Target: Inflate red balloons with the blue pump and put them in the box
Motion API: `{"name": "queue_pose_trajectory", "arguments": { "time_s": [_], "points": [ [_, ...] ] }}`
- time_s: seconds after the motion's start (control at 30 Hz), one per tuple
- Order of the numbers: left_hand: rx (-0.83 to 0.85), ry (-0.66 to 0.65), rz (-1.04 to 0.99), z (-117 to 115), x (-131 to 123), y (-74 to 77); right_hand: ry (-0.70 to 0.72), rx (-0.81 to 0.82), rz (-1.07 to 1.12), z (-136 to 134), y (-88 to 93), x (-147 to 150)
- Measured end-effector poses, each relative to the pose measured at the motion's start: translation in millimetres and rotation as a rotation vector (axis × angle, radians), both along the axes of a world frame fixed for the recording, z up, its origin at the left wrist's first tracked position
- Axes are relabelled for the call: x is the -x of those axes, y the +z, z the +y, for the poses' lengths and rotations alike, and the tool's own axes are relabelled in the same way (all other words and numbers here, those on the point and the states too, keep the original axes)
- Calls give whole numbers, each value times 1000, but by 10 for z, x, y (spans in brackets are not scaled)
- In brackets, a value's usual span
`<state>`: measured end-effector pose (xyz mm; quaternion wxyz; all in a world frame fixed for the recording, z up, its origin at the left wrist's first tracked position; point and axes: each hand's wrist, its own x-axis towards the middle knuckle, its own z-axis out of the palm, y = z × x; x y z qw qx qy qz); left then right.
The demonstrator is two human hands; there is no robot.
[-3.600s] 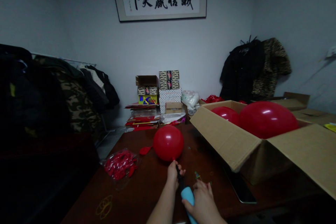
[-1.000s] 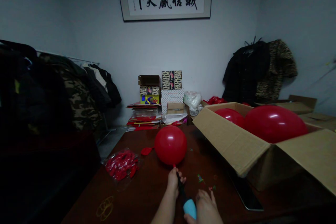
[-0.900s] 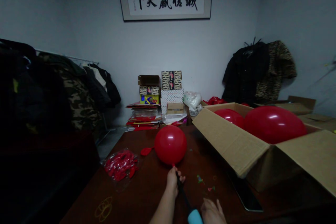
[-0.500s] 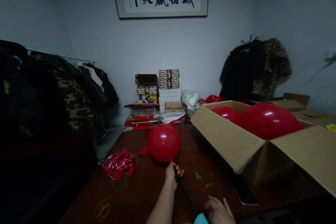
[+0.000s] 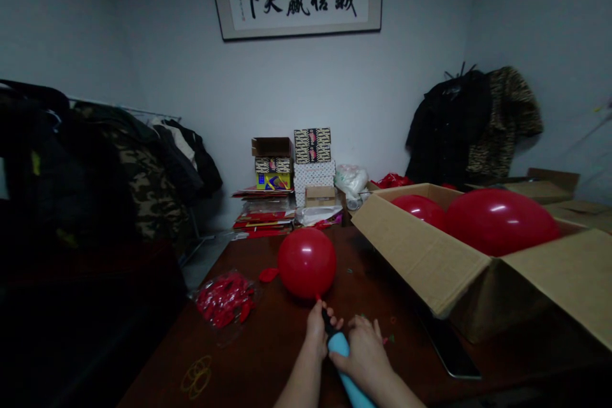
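A round, partly inflated red balloon [image 5: 306, 263] sits over the table with its neck toward me. My left hand [image 5: 319, 325] is closed around that neck and the black nozzle end of a balloon pump [image 5: 351, 382]. The pump has a light blue body that slants down toward the bottom edge. Around the blue body lies my right hand [image 5: 366, 350], close behind the left, its fingertips partly spread over the far side. A flat red balloon [image 5: 268, 275] rests just left of the inflated one. Farther left is a clear bag of red balloons [image 5: 226, 298].
An open cardboard box [image 5: 421, 255] holding large inflated red balloons [image 5: 500, 222] stands on the right. Beside it lies a black phone [image 5: 449, 347]. Yellow rubber bands [image 5: 196, 377] lie front left on the dark table [image 5: 258, 350]. Stacked boxes [image 5: 313, 172] stand at the back.
My right hand has moved forward with the blue pump body, up to my left hand. The black shaft that showed before is now mostly covered. The view has shifted slightly.
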<state>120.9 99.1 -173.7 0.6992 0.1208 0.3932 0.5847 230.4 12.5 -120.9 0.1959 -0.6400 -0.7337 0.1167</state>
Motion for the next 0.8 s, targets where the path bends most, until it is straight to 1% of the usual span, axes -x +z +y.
{"name": "queue_pose_trajectory", "arguments": {
  "time_s": [0.13,0.2,0.27,0.4,0.47,0.53,0.6,0.7,0.8],
  "points": [
    [-30,-2,64,30,44,8,-14,-33,-32,27,-178,70],
    [-53,-11,73,41,49,4,-2,-23,-59,15,-210,84],
    [-74,-4,80,53,38,-12,21,-19,-84,-2,-188,88],
    [-103,13,106,90,-3,-47,30,-28,-147,-99,-52,58],
    [-111,25,109,117,-7,-40,31,-8,-171,-185,0,7],
    [-100,36,108,147,10,-14,58,31,-177,-278,0,-74],
    [-69,43,99,181,43,23,86,82,-178,-357,-68,-180],
    [-31,53,76,228,90,66,104,142,-153,-434,-260,-346],
    [-20,53,64,255,89,80,99,160,-101,-477,-439,-467]
  ]
}}
